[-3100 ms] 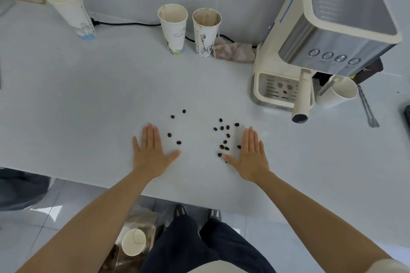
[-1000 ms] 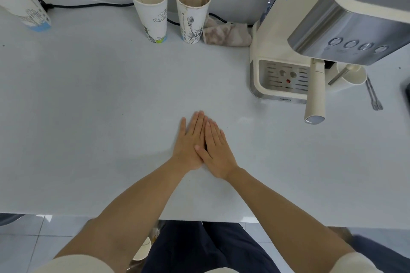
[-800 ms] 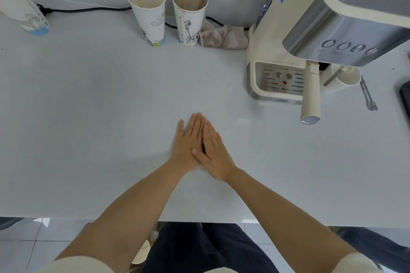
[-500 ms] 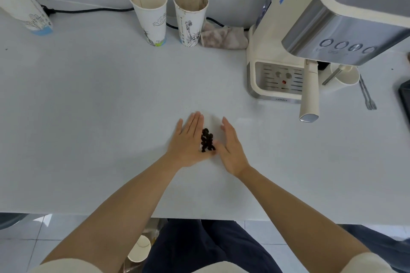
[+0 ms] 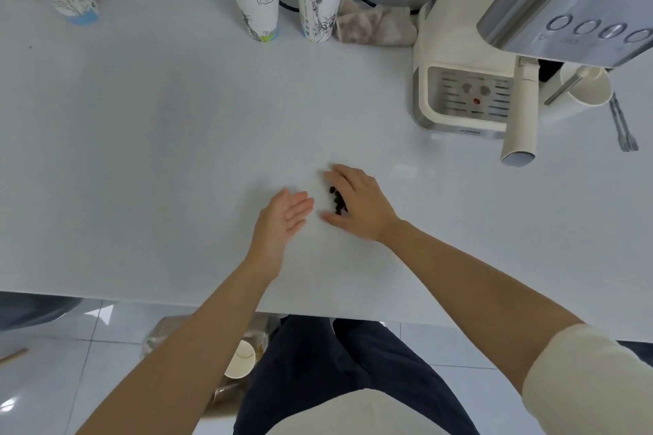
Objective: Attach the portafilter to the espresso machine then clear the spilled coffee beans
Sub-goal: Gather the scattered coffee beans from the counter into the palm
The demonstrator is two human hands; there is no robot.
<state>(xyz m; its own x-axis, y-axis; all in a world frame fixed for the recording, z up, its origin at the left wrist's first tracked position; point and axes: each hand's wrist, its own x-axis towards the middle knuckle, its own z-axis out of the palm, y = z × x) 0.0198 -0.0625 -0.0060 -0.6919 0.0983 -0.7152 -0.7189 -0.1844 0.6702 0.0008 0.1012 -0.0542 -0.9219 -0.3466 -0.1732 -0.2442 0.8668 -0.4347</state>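
In the middle of the white counter (image 5: 148, 138), coffee beans (image 5: 337, 201) bunched in one small pile.

I have my right hand (image 5: 357, 203) curled loosely over the pile's right side, gripping nothing that I can see; my left hand (image 5: 284, 217) lies open and empty, palm up, just left of it. Far right, the portafilter (image 5: 519, 116) handle sticks out from the espresso machine (image 5: 494, 46), so I judge attaching done. Gathering looks finished; lifting the beans away remains.

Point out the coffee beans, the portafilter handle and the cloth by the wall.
coffee beans (image 5: 336, 201), head view, middle of the pile
portafilter handle (image 5: 521, 116), head view, mid-shaft
cloth (image 5: 378, 27), head view, centre of the crumpled fabric
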